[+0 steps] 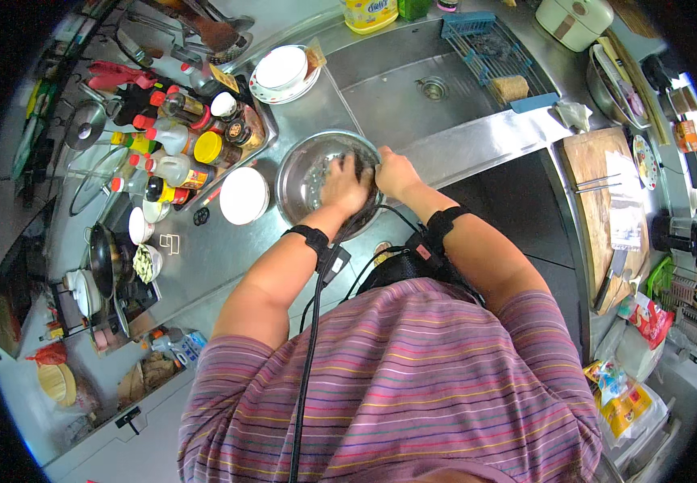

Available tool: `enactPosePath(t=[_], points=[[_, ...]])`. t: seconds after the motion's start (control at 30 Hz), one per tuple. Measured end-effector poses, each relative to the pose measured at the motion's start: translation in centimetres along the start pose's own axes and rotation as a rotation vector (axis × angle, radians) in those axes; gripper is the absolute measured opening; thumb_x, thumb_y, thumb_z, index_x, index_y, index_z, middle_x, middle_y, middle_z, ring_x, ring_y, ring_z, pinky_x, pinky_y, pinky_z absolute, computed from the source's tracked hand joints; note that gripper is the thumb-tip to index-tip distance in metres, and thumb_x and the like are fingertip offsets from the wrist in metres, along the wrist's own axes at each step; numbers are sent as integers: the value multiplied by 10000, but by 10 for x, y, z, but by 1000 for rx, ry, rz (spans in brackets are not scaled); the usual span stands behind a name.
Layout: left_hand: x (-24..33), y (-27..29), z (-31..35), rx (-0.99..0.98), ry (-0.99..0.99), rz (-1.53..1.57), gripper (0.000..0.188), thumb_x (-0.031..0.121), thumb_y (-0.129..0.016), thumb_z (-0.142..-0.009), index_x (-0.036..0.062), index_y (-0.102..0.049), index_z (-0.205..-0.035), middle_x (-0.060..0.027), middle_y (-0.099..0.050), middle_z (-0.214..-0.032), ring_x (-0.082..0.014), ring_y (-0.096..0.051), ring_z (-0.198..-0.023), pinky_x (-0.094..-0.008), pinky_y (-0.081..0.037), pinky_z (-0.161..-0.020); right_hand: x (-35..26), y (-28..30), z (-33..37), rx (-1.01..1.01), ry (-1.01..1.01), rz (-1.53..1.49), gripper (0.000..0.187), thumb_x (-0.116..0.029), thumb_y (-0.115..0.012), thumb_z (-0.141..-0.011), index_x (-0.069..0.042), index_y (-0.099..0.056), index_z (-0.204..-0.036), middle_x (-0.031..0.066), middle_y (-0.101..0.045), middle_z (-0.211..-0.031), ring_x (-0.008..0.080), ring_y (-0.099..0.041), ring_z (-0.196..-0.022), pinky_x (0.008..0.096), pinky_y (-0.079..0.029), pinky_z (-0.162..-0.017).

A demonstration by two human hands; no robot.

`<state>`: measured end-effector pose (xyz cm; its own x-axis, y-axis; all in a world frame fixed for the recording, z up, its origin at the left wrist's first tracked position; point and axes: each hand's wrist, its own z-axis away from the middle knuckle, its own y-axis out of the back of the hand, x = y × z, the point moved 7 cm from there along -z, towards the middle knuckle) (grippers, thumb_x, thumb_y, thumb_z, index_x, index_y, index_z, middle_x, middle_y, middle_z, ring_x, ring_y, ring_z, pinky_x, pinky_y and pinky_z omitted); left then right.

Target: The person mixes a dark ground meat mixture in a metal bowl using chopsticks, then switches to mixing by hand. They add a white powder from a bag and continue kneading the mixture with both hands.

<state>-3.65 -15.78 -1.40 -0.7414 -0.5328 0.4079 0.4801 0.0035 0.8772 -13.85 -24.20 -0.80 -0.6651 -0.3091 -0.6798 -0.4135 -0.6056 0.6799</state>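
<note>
A shiny steel mixing bowl stands on the metal counter in front of me. My left hand reaches down inside it, fingers a little apart and slightly blurred. Some dark stuff lies in the bowl beside those fingers, too unclear to name. On the bowl's right side, my right hand is closed round the rim. Just left of the bowl is a round white container. Black straps with cables circle both my wrists.
Several sauce bottles and jars crowd the left. White dishes stand beyond the bowl, beside a steel sink with a blue drying rack. At right, a wooden cutting board holds chopsticks and a knife. A wok sits far left.
</note>
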Motion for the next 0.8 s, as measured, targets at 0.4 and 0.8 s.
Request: enactPosePath(t=[0.4,0.8], points=[[10,-13,-22,33,23,-224,302,359,-441,-948,81,-531,-1025,-185,-554,-1063,-375,-600,-985,-479,-515,-818,3,-2,0,-17,-2,-34,306,-148,-508,-865,31,-461,-1109,327,-623,-903,479,-600,-893,531,-468,-839],[-9,-3,-37,91,-58,-58,347,381,-433,-950,46,-517,-991,-222,-649,-941,-395,-640,-884,-491,-500,-791,5,0,3,12,-27,-26,379,-208,-573,-873,-14,-503,-1192,291,-635,-971,448,-595,-979,468,-473,-885]])
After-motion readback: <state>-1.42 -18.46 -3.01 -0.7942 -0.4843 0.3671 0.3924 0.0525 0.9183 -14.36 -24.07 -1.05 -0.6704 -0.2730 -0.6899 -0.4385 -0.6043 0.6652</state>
